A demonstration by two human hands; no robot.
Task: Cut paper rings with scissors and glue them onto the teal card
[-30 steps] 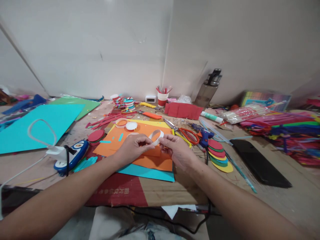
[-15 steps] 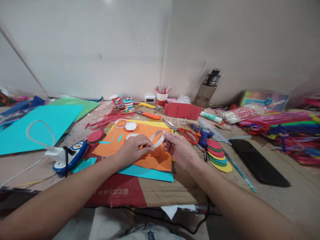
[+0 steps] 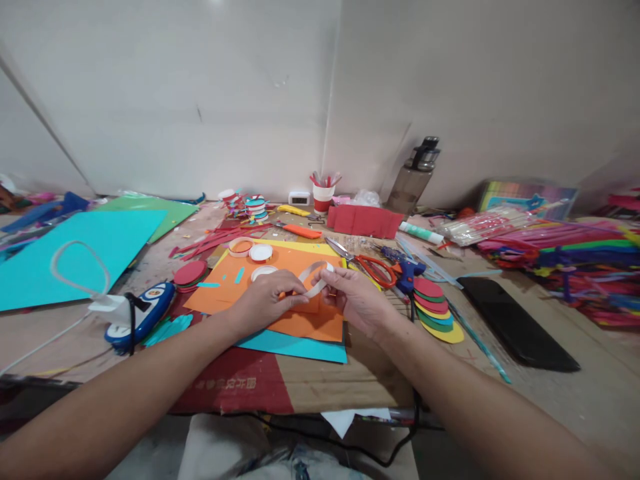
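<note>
A white paper strip (image 3: 318, 288) curves in a loop between my two hands, above the orange paper sheets (image 3: 300, 327). My left hand (image 3: 267, 300) pinches the strip's left end between thumb and fingers. At its other end, my right hand (image 3: 353, 293) grips the strip between thumb and forefinger. Beyond my left hand lie a round white lid-like disc (image 3: 261, 253) and a pale paper ring (image 3: 241, 247). Another white disc (image 3: 263, 272) is partly covered by my left hand. Small blue paper strips (image 3: 240, 275) are scattered on the orange sheet.
Orange-handled scissors (image 3: 375, 270) and a blue glue gun (image 3: 411, 272) lie just right of the sheets. Stacked coloured paper circles (image 3: 434, 310) and a black phone (image 3: 517, 323) are farther right. A blue power strip (image 3: 143, 317) with a white plug sits at left.
The strip's loop has turned slightly, and my right fingers have shifted a little along its end. My left hand stays nearly still.
</note>
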